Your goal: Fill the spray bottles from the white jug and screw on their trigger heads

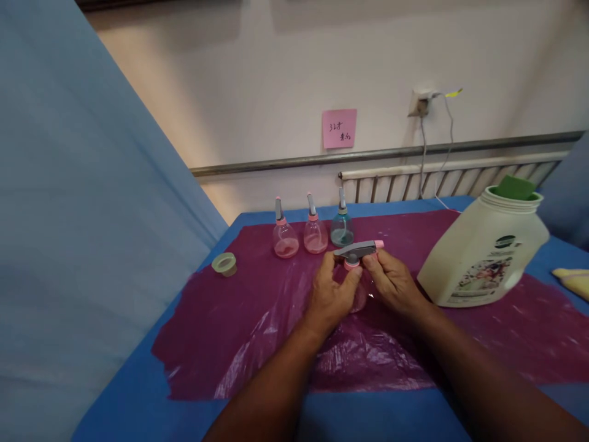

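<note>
Both hands are closed on a pink spray bottle (359,298) with a grey and pink trigger head (355,250). My left hand (332,293) grips its pink collar and neck from the left. On the other side, the fingers of my right hand (396,282) pinch the trigger head near its pink nozzle. Much of the bottle's body is hidden behind the hands. Behind it stand two pink spray bottles, one at the left (286,238) and one in the middle (315,234), and a blue-green spray bottle (342,228), all upright with some liquid inside.
A large cream jug (478,252) with a green piece (515,187) in its mouth stands at right. A small translucent cap (224,264) lies at left. Purple plastic sheet (221,331) covers the blue table. A yellow cloth (573,281) lies far right; a blue curtain (92,215) hangs left.
</note>
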Demonstrator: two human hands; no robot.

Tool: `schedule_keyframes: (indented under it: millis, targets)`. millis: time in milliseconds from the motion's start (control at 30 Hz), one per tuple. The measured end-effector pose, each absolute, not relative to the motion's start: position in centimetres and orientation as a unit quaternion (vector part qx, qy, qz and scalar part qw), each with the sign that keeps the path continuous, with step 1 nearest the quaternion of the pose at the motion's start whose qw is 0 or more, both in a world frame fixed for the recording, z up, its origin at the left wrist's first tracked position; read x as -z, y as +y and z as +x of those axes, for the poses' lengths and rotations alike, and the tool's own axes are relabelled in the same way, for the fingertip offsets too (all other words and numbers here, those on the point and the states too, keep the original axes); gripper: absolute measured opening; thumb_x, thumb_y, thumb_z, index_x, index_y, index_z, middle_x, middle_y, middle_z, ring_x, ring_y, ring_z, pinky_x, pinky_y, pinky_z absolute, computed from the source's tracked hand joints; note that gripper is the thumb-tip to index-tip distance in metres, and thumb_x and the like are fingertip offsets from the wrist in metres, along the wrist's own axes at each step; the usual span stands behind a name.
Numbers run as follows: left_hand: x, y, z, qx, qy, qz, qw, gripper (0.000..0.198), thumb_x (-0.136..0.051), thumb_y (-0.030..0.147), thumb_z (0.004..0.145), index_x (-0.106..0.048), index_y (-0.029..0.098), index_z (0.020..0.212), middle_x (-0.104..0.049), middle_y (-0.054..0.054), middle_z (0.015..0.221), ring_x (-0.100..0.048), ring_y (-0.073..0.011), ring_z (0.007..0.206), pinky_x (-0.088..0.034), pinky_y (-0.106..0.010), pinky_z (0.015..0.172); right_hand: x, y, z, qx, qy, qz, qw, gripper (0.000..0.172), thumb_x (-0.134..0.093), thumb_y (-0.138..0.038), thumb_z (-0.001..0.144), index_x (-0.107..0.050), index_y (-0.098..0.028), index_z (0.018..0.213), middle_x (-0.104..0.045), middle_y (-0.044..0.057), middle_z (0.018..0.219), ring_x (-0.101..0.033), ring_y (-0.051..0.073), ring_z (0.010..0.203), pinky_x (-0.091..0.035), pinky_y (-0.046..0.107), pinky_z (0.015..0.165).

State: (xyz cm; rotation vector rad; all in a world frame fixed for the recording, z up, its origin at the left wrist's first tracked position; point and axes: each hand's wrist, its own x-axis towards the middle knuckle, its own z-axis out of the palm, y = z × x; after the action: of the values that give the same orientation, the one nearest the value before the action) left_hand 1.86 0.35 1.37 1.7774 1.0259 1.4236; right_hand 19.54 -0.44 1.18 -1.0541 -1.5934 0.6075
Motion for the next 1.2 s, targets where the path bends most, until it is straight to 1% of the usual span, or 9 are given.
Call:
schedule_keyframes:
  millis: [200,433,733,800,900,967,1033,1100,1200]
  targets:
    - [-1.5,0.2,1.0,-0.514,0.345,0.712,0.331,0.030,-0.065,0.035,0.112,-0.069,0.029,0.140,-0.078,-0.010,0.141,-0.073,-0.0280,0.134,-0.055,-0.048,0.121,-0.6,0.1,19.6,-0.248,-0.675,-0.440,0.537,0.039,-0.054,-0.058,0.114,-0.070,-0.023,0.105,-0.075,0.005,0.101,-0.066,0.023,0.093,-0.053,0.036,0.087]
    - [-1.0,0.3,0.8,-0.502,0.361,0.722,0.312,0.029,-0.063,0.042,0.112,-0.070,0.029,0.137,-0.077,-0.011,0.138,-0.073,-0.0303,0.132,-0.055,-0.051,0.121,0.0,0.3,19.8,-0.241,-0.673,-0.456,0.531,0.041,-0.055,-0.058,0.113,-0.069,-0.024,0.098,-0.075,0.005,0.095,-0.066,0.022,0.088,-0.052,0.034,0.082]
    - [-0.9,-0.2,1.3,-0.514,0.379,0.705,0.309,0.028,-0.065,0.041,0.110,-0.069,0.027,0.135,-0.078,-0.012,0.136,-0.074,-0.0298,0.132,-0.056,-0.052,0.120,0.0,0.2,19.6,-0.227,-0.663,-0.473,0.534,0.036,-0.060,-0.055,0.110,-0.069,-0.023,0.122,-0.079,0.006,0.106,-0.070,0.024,0.091,-0.052,0.034,0.084]
    - [-1.4,-0.4,1.2,-0.501,0.370,0.716,0.315,0.036,-0.065,0.032,0.107,-0.066,0.027,0.143,-0.076,-0.012,0.145,-0.071,-0.0304,0.140,-0.054,-0.054,0.125,0.0,0.2,19.6,-0.220,-0.663,-0.479,0.532,0.034,-0.061,-0.054,0.109,-0.068,-0.023,0.120,-0.079,0.006,0.105,-0.070,0.024,0.091,-0.051,0.034,0.082]
    - [-2.5,-0.5,0.4,-0.480,0.375,0.735,0.299,0.065,-0.064,0.015,0.095,-0.058,0.029,0.159,-0.066,-0.011,0.164,-0.061,-0.0308,0.155,-0.045,-0.057,0.135,0.2,0.2,19.7,-0.212,-0.668,-0.482,0.526,0.031,-0.059,-0.054,0.109,-0.066,-0.024,0.111,-0.078,0.006,0.099,-0.070,0.023,0.086,-0.050,0.034,0.078]
    - [-3.3,-0.4,-0.9,-0.460,0.400,0.745,0.271,0.076,-0.063,0.010,0.089,-0.057,0.027,0.162,-0.062,-0.012,0.169,-0.057,-0.0308,0.159,-0.042,-0.057,0.138,0.4,0.2,19.7,-0.205,-0.669,-0.489,0.520,0.030,-0.057,-0.054,0.110,-0.065,-0.025,0.108,-0.078,0.005,0.094,-0.069,0.023,0.082,-0.049,0.034,0.075]
    - [-3.9,-0.4,-3.1,-0.420,0.428,0.764,0.239,0.071,-0.060,0.014,0.092,-0.059,0.022,0.163,-0.061,-0.015,0.170,-0.057,-0.0310,0.161,-0.040,-0.057,0.139,0.7,0.3,19.8,-0.197,-0.667,-0.502,0.514,0.031,-0.055,-0.055,0.110,-0.065,-0.026,0.107,-0.078,0.005,0.093,-0.069,0.024,0.080,-0.049,0.034,0.073]
    - [-4.3,-0.6,-6.3,-0.348,0.473,0.784,0.203,0.061,-0.056,0.028,0.104,-0.058,0.018,0.164,-0.056,-0.018,0.175,-0.051,-0.0319,0.165,-0.036,-0.058,0.140,0.9,0.4,19.9,-0.200,-0.667,-0.503,0.512,0.031,-0.053,-0.054,0.111,-0.065,-0.026,0.108,-0.080,0.007,0.096,-0.073,0.026,0.084,-0.052,0.036,0.075]
    - [-4.0,-1.5,-12.0,-0.215,0.564,0.783,0.149,0.071,-0.045,0.049,0.113,-0.047,0.011,0.173,-0.043,-0.021,0.183,-0.037,-0.0349,0.174,-0.026,-0.060,0.143,1.4,0.9,20.2,-0.225,-0.662,-0.480,0.530,0.030,-0.051,-0.050,0.112,-0.067,-0.025,0.118,-0.084,0.013,0.113,-0.079,0.029,0.099,-0.059,0.042,0.089]
